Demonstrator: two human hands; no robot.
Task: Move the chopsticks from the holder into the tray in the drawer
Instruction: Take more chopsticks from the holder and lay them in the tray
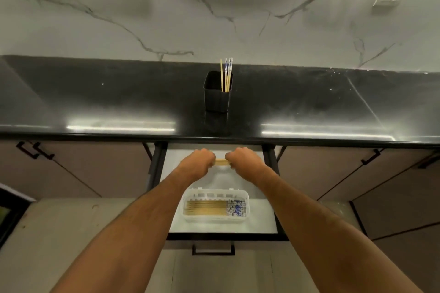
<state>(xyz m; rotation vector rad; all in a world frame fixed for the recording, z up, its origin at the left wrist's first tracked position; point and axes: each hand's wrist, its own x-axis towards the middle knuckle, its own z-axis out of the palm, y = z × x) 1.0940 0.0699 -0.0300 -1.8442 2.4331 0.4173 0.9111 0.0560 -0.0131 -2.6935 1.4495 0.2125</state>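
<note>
Held chopsticks (220, 162) horizontal between both fists over the open drawer (262, 219). Left hand (198, 162) and right hand (242, 160) each curl closed around an end. More lie in the tray (215, 219) below; a few stand in the holder (216, 98) on the black counter (95, 102).

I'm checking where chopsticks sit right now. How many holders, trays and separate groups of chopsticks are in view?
Holder: 1
Tray: 1
Chopstick groups: 3 (in holder, in tray, held between left hand and right hand)
Total: 5
</note>
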